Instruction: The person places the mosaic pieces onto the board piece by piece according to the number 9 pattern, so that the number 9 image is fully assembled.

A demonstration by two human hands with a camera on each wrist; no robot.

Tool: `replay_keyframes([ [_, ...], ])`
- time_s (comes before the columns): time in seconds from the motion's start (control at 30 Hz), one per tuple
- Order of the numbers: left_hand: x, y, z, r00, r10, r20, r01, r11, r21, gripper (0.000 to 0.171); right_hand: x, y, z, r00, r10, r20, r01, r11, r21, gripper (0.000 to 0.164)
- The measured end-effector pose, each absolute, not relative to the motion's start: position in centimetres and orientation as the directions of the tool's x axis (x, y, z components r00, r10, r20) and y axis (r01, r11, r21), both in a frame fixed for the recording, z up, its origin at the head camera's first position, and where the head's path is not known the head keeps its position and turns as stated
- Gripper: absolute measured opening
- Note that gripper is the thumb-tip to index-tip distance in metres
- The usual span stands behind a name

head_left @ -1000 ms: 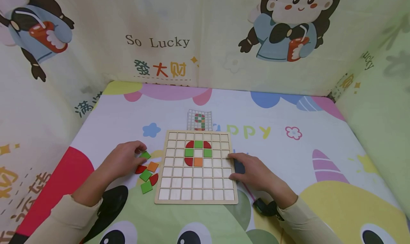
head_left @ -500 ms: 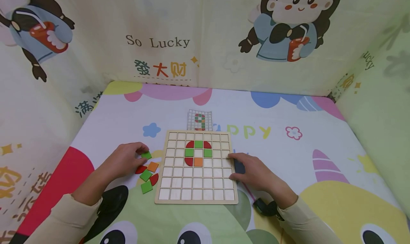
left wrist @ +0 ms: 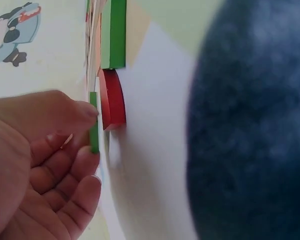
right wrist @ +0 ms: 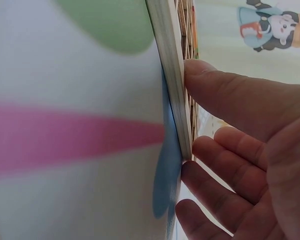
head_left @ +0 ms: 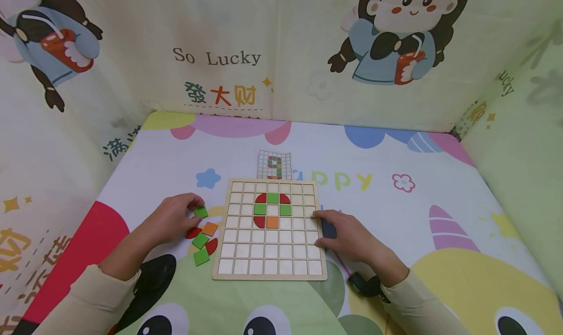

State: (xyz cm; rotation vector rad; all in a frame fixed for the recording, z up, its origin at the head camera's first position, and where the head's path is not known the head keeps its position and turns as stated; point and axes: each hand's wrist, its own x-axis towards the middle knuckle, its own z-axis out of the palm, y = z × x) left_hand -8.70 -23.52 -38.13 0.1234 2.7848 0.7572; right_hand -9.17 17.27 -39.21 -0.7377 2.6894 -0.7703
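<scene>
In the head view my left hand [head_left: 169,220] is left of the wooden grid board [head_left: 270,272], its thumb and a finger pinching a square green tile [head_left: 201,212]. The left wrist view shows this green tile [left wrist: 94,122] edge-on between them, beside a red tile [left wrist: 113,100]. Just below the hand lie an orange tile [head_left: 209,228], two red quarter-round tiles [head_left: 211,246] and two more green tiles [head_left: 201,257]. My right hand [head_left: 352,237] touches the board's right edge with spread thumb and fingers. Red, green and orange tiles fill several upper cells of the board.
Behind the board lies a card [head_left: 274,165] printed with a coloured grid pattern. A dark object [head_left: 328,228] sits partly under the right hand, and a black device with a cord [head_left: 364,284] is near the right wrist. A printed cloth covers the table.
My left fingers have shifted slightly, and the green tile at their tips has turned a little. The right hand and the board have stayed in place.
</scene>
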Motion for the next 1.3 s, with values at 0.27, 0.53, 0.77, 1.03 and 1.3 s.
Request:
replay_keyframes([
  [0.27,-8.6,-22.4,-37.0,-0.967,0.185,-0.176,0.055,0.823,0.565,0.042,-9.1,17.2,-39.1,-0.841,-0.533,-0.095,-0.402,0.733,-0.548,0.059],
  [0.53,-8.6,-20.3,-36.5,-0.960,0.252,-0.120,0.115,0.748,0.653,0.036,-9.1,17.2,-39.1,-0.842,-0.528,-0.109,-0.392,0.738,-0.549,0.059],
  [0.77,-9.0,-17.7,-36.8,-0.947,0.312,-0.077,0.175,0.700,0.692,0.034,-9.1,17.2,-39.0,-0.842,-0.531,-0.100,-0.400,0.736,-0.546,0.059],
  [1.03,-9.2,-15.0,-36.6,-0.913,0.402,-0.074,0.229,0.652,0.723,0.033,-9.1,17.2,-38.9,-0.841,-0.534,-0.087,-0.410,0.734,-0.542,0.057],
  [1.3,-9.5,-13.1,-37.1,-0.897,0.436,-0.067,0.261,0.647,0.716,0.031,-9.2,17.2,-39.0,-0.842,-0.532,-0.095,-0.408,0.741,-0.534,0.057],
])
